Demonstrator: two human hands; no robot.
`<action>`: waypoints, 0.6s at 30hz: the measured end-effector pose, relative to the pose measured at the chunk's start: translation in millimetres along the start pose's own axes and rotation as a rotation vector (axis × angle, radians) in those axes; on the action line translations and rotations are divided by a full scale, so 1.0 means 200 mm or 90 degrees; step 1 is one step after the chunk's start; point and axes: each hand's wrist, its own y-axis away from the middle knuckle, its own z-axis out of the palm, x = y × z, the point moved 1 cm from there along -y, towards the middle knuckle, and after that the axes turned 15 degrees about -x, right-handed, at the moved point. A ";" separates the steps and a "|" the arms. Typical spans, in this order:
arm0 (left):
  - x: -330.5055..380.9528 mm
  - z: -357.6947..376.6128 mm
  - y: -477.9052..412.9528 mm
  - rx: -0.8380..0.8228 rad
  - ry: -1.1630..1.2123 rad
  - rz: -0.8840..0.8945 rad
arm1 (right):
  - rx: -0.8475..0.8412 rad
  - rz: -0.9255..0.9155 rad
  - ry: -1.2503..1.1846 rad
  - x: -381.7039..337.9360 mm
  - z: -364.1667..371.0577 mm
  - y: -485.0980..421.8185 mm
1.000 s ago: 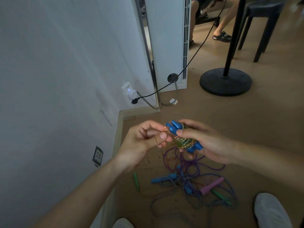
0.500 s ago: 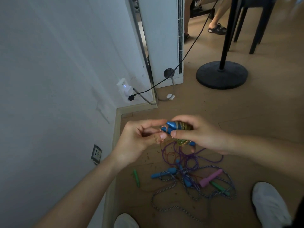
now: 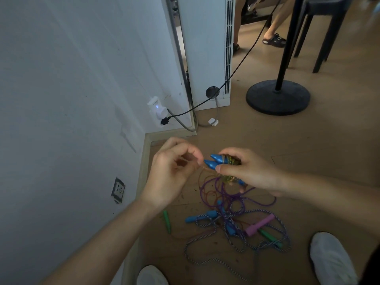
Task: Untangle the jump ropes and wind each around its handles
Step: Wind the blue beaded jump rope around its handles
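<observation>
My right hand (image 3: 248, 171) grips a pair of blue handles (image 3: 216, 160) held side by side, with a shiny multicoloured rope (image 3: 230, 177) wound around them. My left hand (image 3: 174, 171) pinches the loose end of that rope just left of the handle tips. Below on the floor lies a tangle: a purple rope (image 3: 222, 192), a blue-and-white braided rope (image 3: 205, 258), blue handles (image 3: 200, 215), a pink handle (image 3: 260, 225) and green handles (image 3: 167, 221).
A white wall with a socket (image 3: 118, 190) and a plugged-in adapter (image 3: 156, 110) stands on the left. A black stand base (image 3: 277, 97), a stool and another person's feet are at the back right. My white shoes (image 3: 331, 258) flank the tangle.
The handle bundle has turned a little in my right hand, its tips now pointing left. My left hand has shifted slightly, still pinching the rope end at the tips.
</observation>
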 end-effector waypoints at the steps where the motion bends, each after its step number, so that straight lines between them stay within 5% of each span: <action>1: 0.00 -0.01 0.00 0.014 -0.014 0.025 | 0.003 0.018 -0.049 0.01 0.00 0.00; 7: -0.04 -0.03 0.02 0.077 0.132 -0.053 | 0.047 0.020 -0.288 0.01 -0.01 -0.03; 11: -0.04 -0.03 0.01 0.026 0.158 -0.087 | 0.089 0.005 -0.279 0.05 -0.02 -0.02; 18: -0.02 -0.02 -0.01 0.092 0.237 -0.159 | 0.089 -0.027 -0.158 0.04 0.00 0.00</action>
